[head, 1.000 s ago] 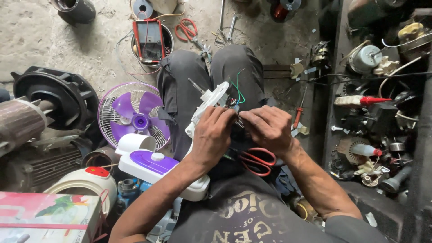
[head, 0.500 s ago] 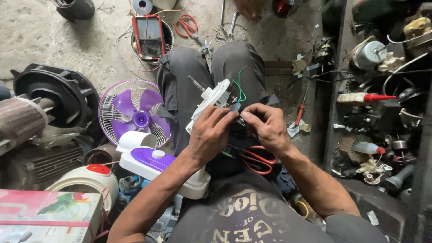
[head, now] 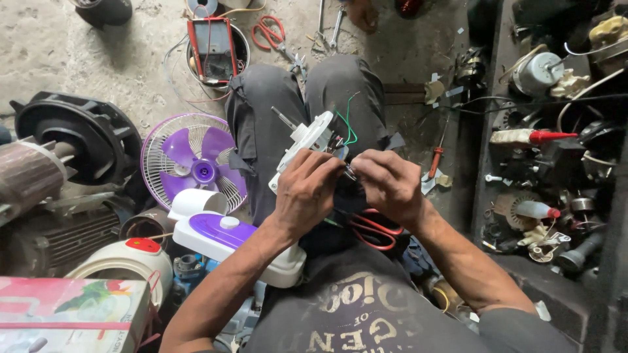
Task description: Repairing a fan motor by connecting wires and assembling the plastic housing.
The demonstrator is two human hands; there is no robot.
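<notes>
Taking the white fan motor housing (head: 307,145) as the landmark and reading leftward to rightward: far to its left on the concrete floor (head: 59,52) lie a black ribbed motor casing (head: 72,134) and a round purple fan (head: 195,168) behind its wire grille, with the glossy white-and-purple fan base (head: 222,235) just below-left, leaning against the person's thigh, seemingly parted from the head being worked on. The housing itself rests on the lap, shaft tilted up and away, likely so its wiring faces the person. The left hand (head: 307,196) closes its grip around the housing's lower end, steadying it. Thin green wires (head: 348,125) curl up beside it. The right hand (head: 389,186) pinches something small at the wiring; I cannot tell what. Red-handled scissors (head: 374,229) lie on the lap beneath that hand. Further right, a shelf (head: 487,117) holds dusty motor parts.
</notes>
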